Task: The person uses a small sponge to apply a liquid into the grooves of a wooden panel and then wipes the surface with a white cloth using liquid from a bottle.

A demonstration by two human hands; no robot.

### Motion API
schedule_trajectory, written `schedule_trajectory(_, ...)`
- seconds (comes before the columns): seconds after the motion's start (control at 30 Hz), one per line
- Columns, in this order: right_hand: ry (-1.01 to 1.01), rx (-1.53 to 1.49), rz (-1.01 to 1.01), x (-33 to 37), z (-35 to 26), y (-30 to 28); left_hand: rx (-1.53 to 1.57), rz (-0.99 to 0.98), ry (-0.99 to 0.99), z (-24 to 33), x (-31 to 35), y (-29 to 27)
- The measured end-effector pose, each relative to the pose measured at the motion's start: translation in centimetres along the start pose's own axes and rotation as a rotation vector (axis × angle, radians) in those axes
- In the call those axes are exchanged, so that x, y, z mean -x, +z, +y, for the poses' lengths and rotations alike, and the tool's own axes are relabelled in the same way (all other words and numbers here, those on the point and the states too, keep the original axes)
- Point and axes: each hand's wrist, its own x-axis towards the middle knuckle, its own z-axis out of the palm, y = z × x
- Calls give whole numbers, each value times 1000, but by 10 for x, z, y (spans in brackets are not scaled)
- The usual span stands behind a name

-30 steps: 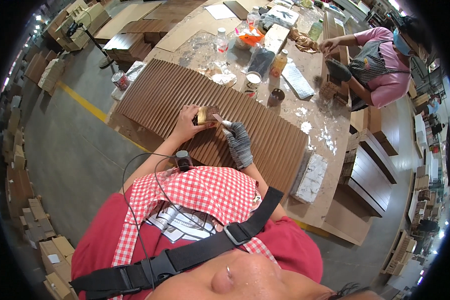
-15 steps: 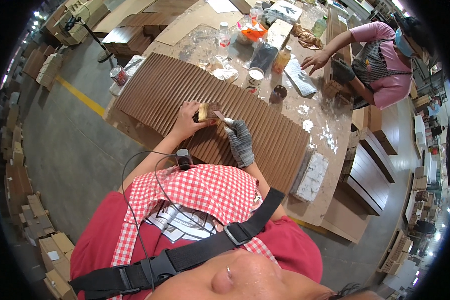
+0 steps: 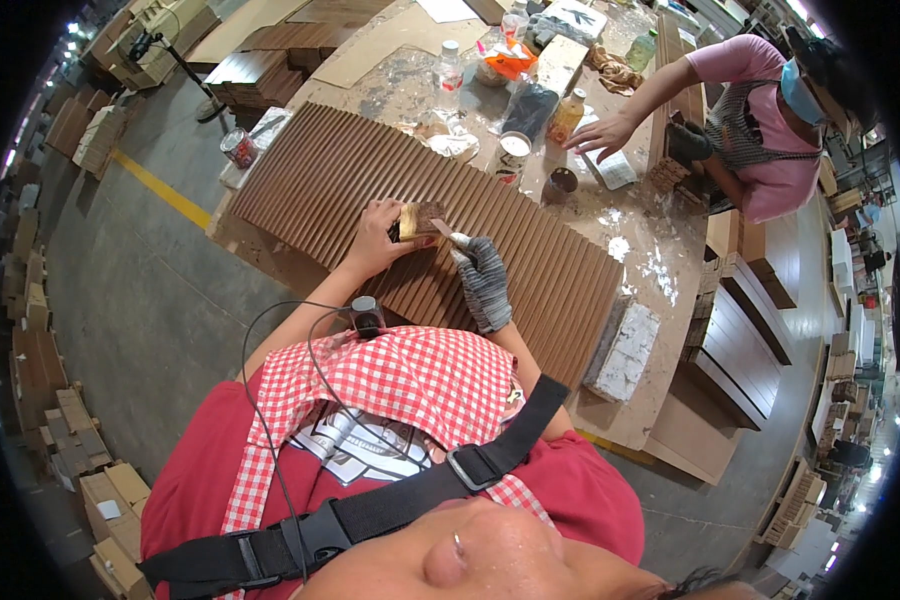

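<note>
My bare left hand (image 3: 377,240) is closed around a small block (image 3: 422,218), pale yellow at one end and smeared dark brown on top; its exact kind is unclear. A grey knitted glove with whitish fingertips covers my right hand (image 3: 484,285). It grips a small putty knife (image 3: 442,228), whose narrow blade meets the brown face of the block. Both hands are above a wide brown ribbed panel (image 3: 530,265) that lies slantwise over the table's near side. The glove hides most of the knife's handle.
On the paint-spotted table (image 3: 660,330) stand an open white-rimmed can (image 3: 511,152), a dark cup (image 3: 560,184), an amber bottle (image 3: 567,115) and a clear bottle (image 3: 448,72). White-smeared blocks (image 3: 622,350) sit by the panel. A co-worker (image 3: 770,130) in pink reaches across from the right.
The co-worker's bare arm has reached further left over the table, toward the amber bottle, and the paper sheet there has shifted. My hands, block and knife have barely moved.
</note>
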Motion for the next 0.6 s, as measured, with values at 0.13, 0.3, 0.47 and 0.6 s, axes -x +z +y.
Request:
schedule_trajectory(0.13, 36, -55, 9, 1, 0, 1, -2, -14, 7, -3, 1, 1)
schedule_trajectory(0.3, -17, -61, 26, 0, -2, 3, -9, -24, -7, -3, -1, -1)
schedule_trajectory(0.47, -45, -80, 50, 1, -1, 3, -14, -31, -21, 0, 2, 0)
schedule_trajectory(0.6, -75, -60, 47, 0, 1, 2, 17, -3, -8, 1, 3, -1)
